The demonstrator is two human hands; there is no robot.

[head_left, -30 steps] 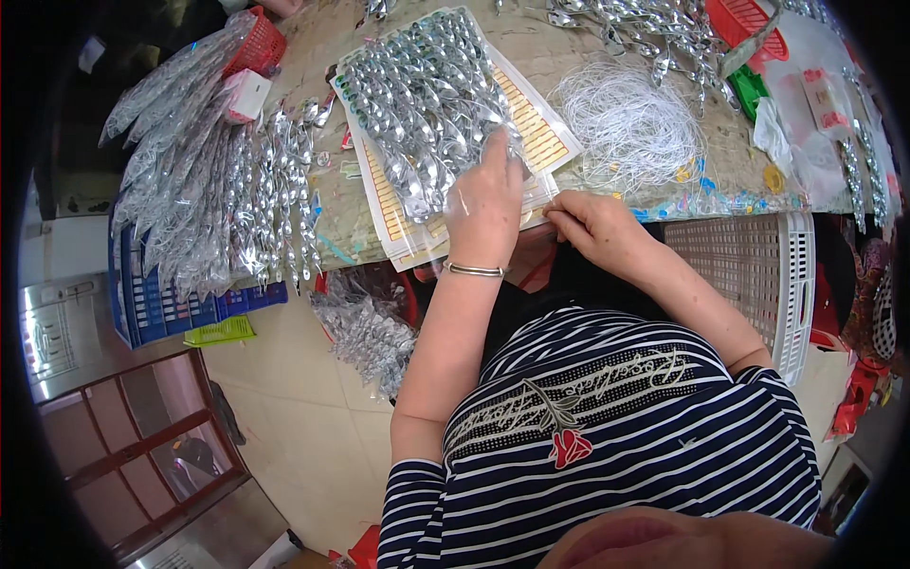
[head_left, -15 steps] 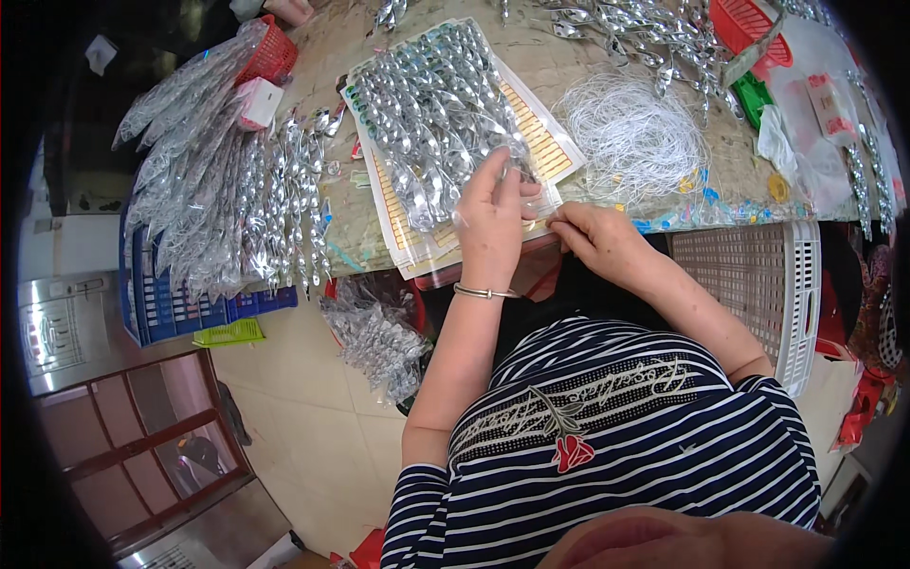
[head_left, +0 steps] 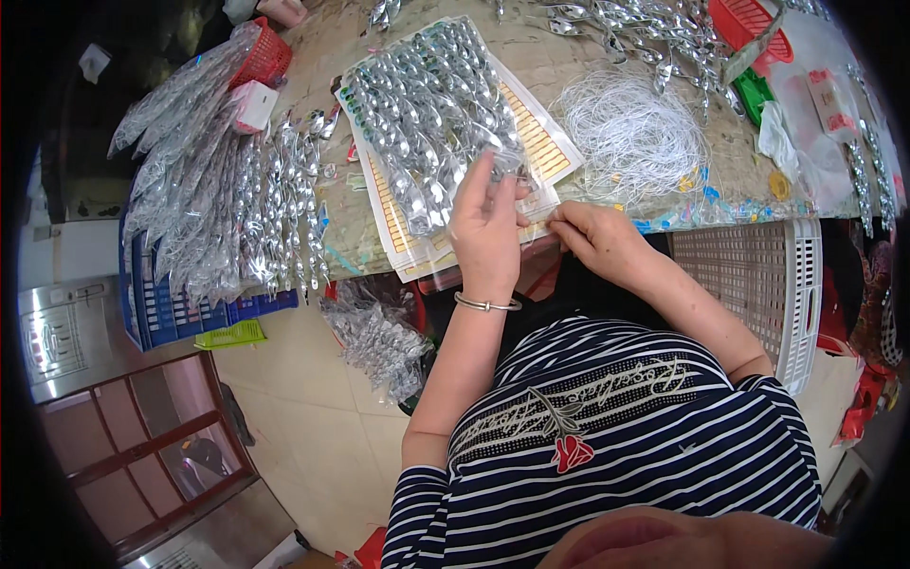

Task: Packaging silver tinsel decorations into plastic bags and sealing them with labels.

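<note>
Silver twisted foil spirals (head_left: 427, 123) lie in rows on a stack of printed sheets (head_left: 540, 128) in front of me. My left hand (head_left: 485, 228) is over the lower right corner of the sheets, its fingers curled together beside the spiral ends. Something glossy and see-through shows at its fingertips, but I cannot make out what it is. At the table's near edge, just right of the sheets, my right hand (head_left: 607, 242) is closed in a pinch. What lies between its thumb and finger is too small to tell.
A tangle of white string (head_left: 633, 128) lies right of the sheets. Plastic-wrapped spirals (head_left: 194, 209) hang over the left edge above a blue crate (head_left: 142, 313). Red baskets (head_left: 265, 55) and more loose spirals stand further back. A white crate (head_left: 801, 284) is below the table at right.
My left hand has shifted slightly left, and its fingers have moved a little over the spirals. The right hand keeps its place and its pinch.
</note>
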